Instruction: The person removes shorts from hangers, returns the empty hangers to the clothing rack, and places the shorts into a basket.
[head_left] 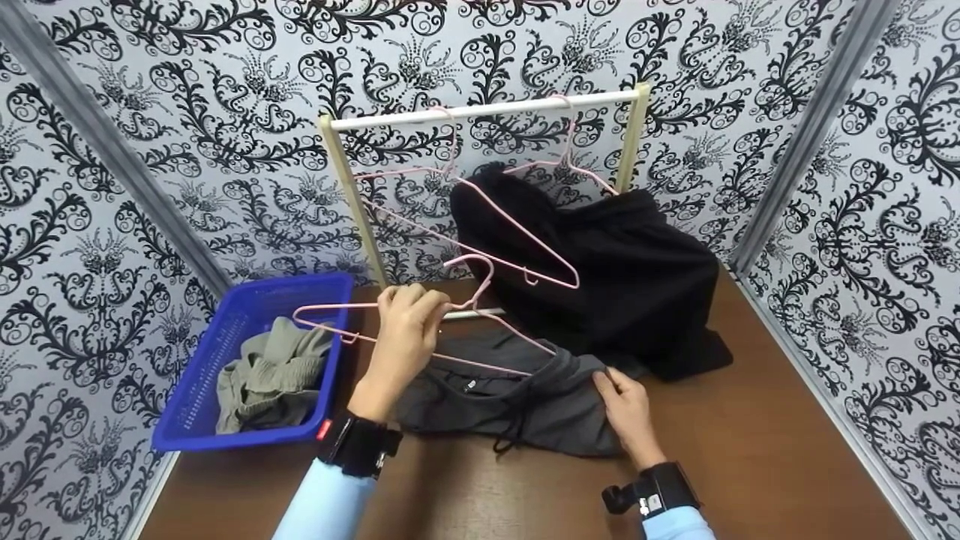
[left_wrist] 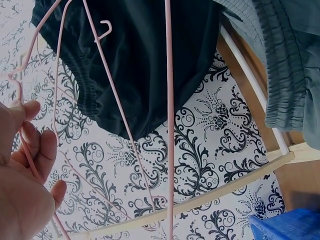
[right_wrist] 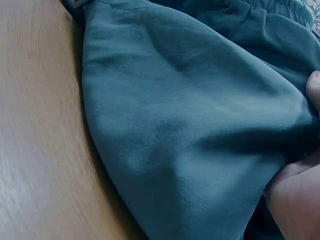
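In the head view my left hand (head_left: 407, 322) grips a pink wire hanger (head_left: 487, 367) near its neck, fingers curled round the wire. The hanger's right end reaches into the waist opening of dark grey drawstring shorts (head_left: 562, 420) on the table. My right hand (head_left: 626, 409) pinches the right side of these shorts near the waistband. In the left wrist view, fingers (left_wrist: 45, 150) are wrapped round the pink wire, with the grey elastic waistband (left_wrist: 285, 65) at the upper right. Grey cloth fills most of the right wrist view, the right thumb (right_wrist: 314, 90) pressing on it.
A white-and-cream rack (head_left: 487, 110) stands at the back, holding a bare pink hanger (head_left: 517, 217) and another with a black garment (head_left: 637, 277). To the left, a blue basket (head_left: 247, 442) contains an olive garment (head_left: 274, 375). Everything stands on a brown table (head_left: 765, 450).
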